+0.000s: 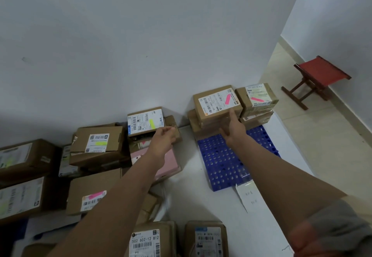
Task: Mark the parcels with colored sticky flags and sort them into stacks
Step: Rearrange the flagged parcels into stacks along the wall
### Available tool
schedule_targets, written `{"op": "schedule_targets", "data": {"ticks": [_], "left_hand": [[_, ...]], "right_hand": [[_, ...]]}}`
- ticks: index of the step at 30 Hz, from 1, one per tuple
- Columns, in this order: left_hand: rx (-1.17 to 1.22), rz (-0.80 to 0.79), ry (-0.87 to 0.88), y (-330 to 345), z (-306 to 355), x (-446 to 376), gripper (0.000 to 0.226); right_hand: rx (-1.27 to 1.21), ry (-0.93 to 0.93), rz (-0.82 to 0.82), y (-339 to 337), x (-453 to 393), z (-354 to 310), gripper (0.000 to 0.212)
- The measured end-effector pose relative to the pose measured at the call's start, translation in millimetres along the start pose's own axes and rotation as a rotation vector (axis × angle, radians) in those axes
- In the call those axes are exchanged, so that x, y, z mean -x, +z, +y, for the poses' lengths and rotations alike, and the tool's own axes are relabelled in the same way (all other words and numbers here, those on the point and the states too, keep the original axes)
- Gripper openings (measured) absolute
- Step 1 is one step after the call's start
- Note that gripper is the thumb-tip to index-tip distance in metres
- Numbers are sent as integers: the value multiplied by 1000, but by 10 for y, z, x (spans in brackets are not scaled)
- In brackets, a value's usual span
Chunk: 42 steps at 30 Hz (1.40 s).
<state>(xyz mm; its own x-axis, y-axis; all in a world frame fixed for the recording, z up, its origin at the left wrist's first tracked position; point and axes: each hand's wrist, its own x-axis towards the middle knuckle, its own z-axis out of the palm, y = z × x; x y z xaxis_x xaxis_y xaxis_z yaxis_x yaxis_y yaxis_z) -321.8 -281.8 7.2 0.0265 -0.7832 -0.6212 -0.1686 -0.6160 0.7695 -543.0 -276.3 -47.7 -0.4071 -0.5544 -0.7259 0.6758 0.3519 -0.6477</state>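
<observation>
Right hand (233, 129): fingers straight, fingertip touching the pink-flagged parcel (217, 103) topping the stack at the blue pallet's (223, 160) far edge. Left hand (164, 136): fingers loosely curled, holding nothing visible, beside the yellow-flagged parcel (146, 120).

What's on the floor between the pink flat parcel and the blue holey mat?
Just bare white floor; the head view shows nothing lying between the pink parcel and the blue mat.

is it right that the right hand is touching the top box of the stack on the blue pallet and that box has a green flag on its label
Not quite: the flag is pink, not green, as the head view shows. The right hand does touch the top box of the stack on the blue pallet.
</observation>
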Motion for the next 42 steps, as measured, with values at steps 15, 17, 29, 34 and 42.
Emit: {"op": "schedule_targets", "data": {"ticks": [15, 17, 29, 34, 42], "left_hand": [[57, -46, 48, -981, -701, 788, 17], [75, -22, 52, -1186, -872, 941, 17], [-32, -85, 40, -1761, -1842, 1546, 14], [-82, -199, -64, -1799, -2121, 1720, 44], [-97, -372, -38, -1790, -2213, 1970, 50]], "right_hand": [[59, 66, 33, -166, 1384, 1261, 59], [55, 79, 19, -204, 1606, 1497, 58], [96, -18, 42, -404, 2561, 2311, 52], [143, 17, 66, -491, 2748, 2480, 50], [200, 59, 4, -496, 2892, 2549, 38]]}}
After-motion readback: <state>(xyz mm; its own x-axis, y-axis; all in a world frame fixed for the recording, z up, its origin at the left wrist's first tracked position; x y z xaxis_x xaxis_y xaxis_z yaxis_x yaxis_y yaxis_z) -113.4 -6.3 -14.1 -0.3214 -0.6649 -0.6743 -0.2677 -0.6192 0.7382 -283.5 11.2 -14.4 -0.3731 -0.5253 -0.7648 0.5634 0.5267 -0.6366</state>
